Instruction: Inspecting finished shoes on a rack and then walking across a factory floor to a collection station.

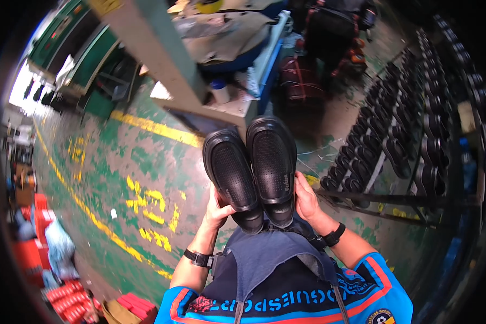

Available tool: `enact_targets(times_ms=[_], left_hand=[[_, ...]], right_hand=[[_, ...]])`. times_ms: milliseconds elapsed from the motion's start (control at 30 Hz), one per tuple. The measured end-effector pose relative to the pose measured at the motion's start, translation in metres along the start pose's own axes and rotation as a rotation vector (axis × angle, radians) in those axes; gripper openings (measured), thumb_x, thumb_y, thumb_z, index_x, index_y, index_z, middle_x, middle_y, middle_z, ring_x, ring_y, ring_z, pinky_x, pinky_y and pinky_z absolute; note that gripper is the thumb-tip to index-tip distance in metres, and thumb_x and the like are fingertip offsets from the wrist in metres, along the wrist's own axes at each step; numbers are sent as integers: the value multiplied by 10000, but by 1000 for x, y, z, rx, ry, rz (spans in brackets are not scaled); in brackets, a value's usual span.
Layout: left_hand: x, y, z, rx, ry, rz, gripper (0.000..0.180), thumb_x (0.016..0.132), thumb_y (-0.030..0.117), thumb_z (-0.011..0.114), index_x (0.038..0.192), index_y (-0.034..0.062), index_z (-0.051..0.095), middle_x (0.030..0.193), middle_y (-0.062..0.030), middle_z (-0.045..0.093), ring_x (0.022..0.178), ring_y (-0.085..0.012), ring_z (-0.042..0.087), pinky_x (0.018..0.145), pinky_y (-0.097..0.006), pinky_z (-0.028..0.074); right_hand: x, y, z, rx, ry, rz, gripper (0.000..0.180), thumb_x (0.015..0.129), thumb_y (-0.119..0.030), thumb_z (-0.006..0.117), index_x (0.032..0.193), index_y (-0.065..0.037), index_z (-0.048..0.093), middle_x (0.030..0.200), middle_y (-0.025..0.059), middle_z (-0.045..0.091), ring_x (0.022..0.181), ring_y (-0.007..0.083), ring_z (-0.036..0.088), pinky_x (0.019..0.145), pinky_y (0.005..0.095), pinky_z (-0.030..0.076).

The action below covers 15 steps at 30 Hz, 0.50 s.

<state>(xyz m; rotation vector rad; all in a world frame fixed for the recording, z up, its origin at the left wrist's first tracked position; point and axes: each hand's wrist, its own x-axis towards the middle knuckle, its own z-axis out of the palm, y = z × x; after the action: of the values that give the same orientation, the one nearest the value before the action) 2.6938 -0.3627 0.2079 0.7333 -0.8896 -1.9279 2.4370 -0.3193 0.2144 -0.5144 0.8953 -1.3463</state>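
Two black slip-on shoes are held up side by side in front of me, toes pointing away and heels toward my body. My left hand (216, 210) grips the left shoe (229, 170) by its outer side near the heel, with the thumb lying across the heel end. On the other side, my right hand (306, 200) holds the right shoe (271, 162) along its outer edge; some of its fingers are hidden beneath the shoe. Both shoes have perforated uppers and touch or nearly touch along their inner sides.
A rack with rows of black shoes (397, 146) stands to the right. Ahead are a post (156, 46), a bench corner holding a white bottle with a blue cap (220, 92), and a dark red bundle (302, 81). Red boxes (35, 259) lie at left on the worn green floor (100, 178).
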Motion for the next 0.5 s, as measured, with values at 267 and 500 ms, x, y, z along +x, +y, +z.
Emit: enact_targets(times_ms=[267, 500], left_hand=[[106, -23, 89, 133, -213, -122, 1006, 622, 63, 791, 1424, 88, 183, 1241, -90, 497, 1079, -207, 555, 931, -349, 453], [197, -71, 161, 203, -348, -237, 950, 634, 32, 753, 1408, 78, 203, 1281, -114, 455, 1159, -240, 493, 982, -370, 403]], right_hand=[[-7, -61, -87, 147, 180, -118, 404, 983, -187, 378, 1350, -20, 365, 1181, 46, 534, 1061, 109, 502, 933, 262, 378], [-6, -92, -179, 151, 266, -261, 402, 966, -175, 376, 1333, -14, 398, 1220, 61, 524, 1116, 138, 475, 986, 279, 346]])
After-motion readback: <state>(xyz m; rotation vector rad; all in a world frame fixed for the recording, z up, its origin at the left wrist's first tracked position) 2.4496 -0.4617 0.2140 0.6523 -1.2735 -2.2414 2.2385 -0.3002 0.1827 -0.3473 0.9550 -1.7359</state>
